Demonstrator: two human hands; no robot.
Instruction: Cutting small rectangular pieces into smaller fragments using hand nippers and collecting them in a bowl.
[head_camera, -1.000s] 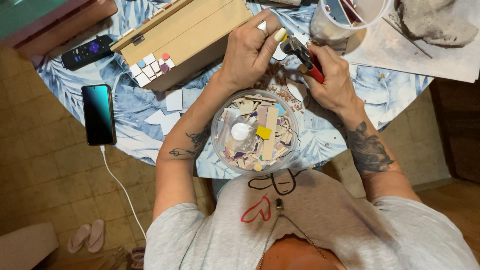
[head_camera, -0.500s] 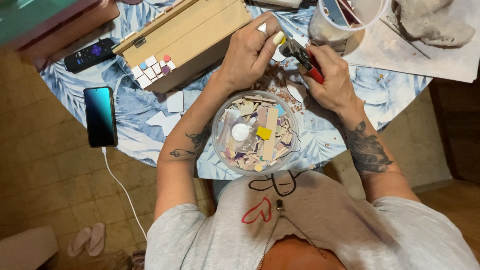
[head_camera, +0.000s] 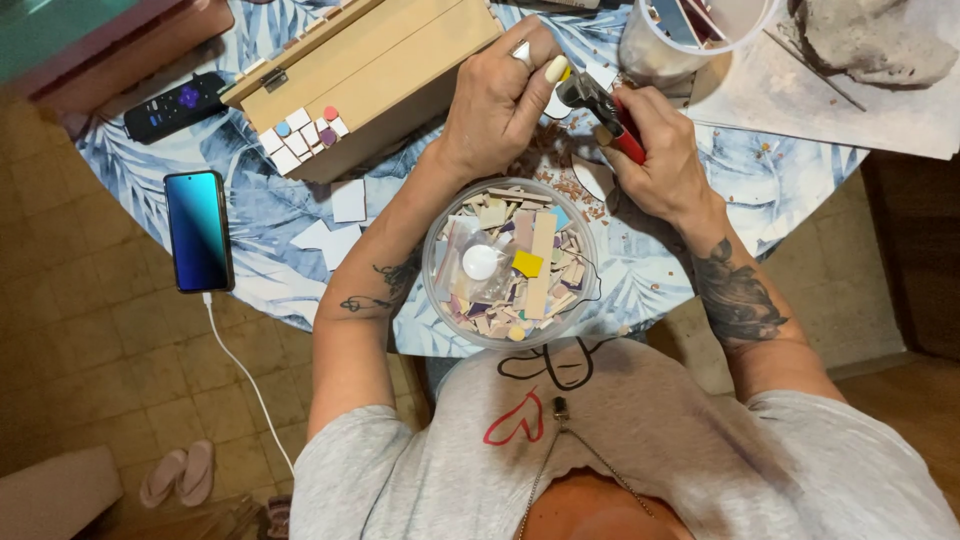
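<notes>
Head view: a small pale tile piece (head_camera: 560, 100) sits pinched in the fingertips of the left hand (head_camera: 500, 100), over the blue leaf-patterned tablecloth (head_camera: 260, 215) just beside the pale wooden box (head_camera: 370, 70). The right hand (head_camera: 660, 160) is clenched around red-handled metal nippers (head_camera: 605, 115), whose head meets the piece. A squeeze off-line could likely shatter it or nick a fingertip, and chips may scatter toward the clear round bowl of mixed tile fragments (head_camera: 510, 265) or the blue-screened phone (head_camera: 198, 230).

A round table (head_camera: 280, 215) with a blue leaf-print cloth stands on a tan tiled floor (head_camera: 90, 370)
</notes>
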